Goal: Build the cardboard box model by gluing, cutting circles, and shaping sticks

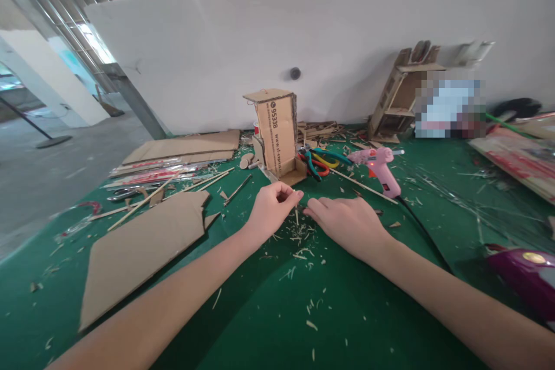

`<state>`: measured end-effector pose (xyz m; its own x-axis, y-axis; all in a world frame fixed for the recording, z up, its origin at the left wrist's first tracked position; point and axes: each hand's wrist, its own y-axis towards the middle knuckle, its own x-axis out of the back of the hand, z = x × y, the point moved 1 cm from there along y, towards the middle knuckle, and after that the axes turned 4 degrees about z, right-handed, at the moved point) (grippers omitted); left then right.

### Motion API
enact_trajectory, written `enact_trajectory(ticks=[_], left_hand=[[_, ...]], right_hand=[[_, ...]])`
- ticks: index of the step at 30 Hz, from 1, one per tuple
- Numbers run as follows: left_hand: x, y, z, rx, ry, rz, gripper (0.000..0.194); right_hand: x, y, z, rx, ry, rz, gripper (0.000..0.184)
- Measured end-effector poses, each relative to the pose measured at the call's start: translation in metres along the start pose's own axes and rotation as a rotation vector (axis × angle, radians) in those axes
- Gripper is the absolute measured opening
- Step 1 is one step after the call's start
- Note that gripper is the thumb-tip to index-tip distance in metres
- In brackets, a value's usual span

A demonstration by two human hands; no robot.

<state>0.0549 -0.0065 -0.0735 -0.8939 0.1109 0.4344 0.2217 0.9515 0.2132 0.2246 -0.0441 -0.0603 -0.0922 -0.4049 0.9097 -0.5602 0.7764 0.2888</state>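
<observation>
My left hand [274,208] is curled, its fingertips pinching a short thin wooden stick [296,214] that stands on the green mat. My right hand [344,221] lies palm down on the mat, its fingertips meeting the left hand at the stick; whether it also grips the stick is hidden. Wood shavings [301,243] litter the mat just below both hands. An upright cardboard box model [277,134] stands right behind the hands.
A pink glue gun [381,169] with a black cord lies to the right, coloured pliers [318,162] beside the box. Cardboard sheets [143,248] and long sticks [169,189] lie left. Another cardboard model [396,95] leans on the white wall. A purple object [526,274] sits far right.
</observation>
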Motion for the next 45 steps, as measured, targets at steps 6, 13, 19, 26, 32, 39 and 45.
enact_trajectory(ticks=[6,13,19,26,32,39,45], left_hand=[[0.000,0.000,0.002,0.002,-0.002,-0.006,0.030],[0.001,-0.001,0.000,-0.007,0.004,-0.011,0.030],[0.001,-0.001,0.000,0.005,-0.008,-0.004,0.031],[0.001,-0.001,0.000,0.012,-0.053,0.037,0.029],[0.001,-0.001,-0.001,0.023,-0.047,0.039,0.027],[0.001,-0.001,-0.001,0.013,-0.051,0.041,0.028],[0.001,-0.001,0.000,0.003,-0.028,0.036,0.028]], right_hand=[[0.005,0.000,-0.002,0.093,0.044,0.111,0.029],[0.008,0.001,-0.004,0.111,0.090,0.157,0.027],[0.004,-0.002,-0.003,0.087,0.059,0.095,0.032],[-0.002,-0.001,-0.004,-0.015,0.040,0.033,0.036],[0.000,0.003,-0.004,0.020,0.080,0.141,0.034],[0.003,0.000,-0.003,0.055,0.099,0.085,0.033],[0.003,0.001,0.000,-0.016,0.079,0.102,0.031]])
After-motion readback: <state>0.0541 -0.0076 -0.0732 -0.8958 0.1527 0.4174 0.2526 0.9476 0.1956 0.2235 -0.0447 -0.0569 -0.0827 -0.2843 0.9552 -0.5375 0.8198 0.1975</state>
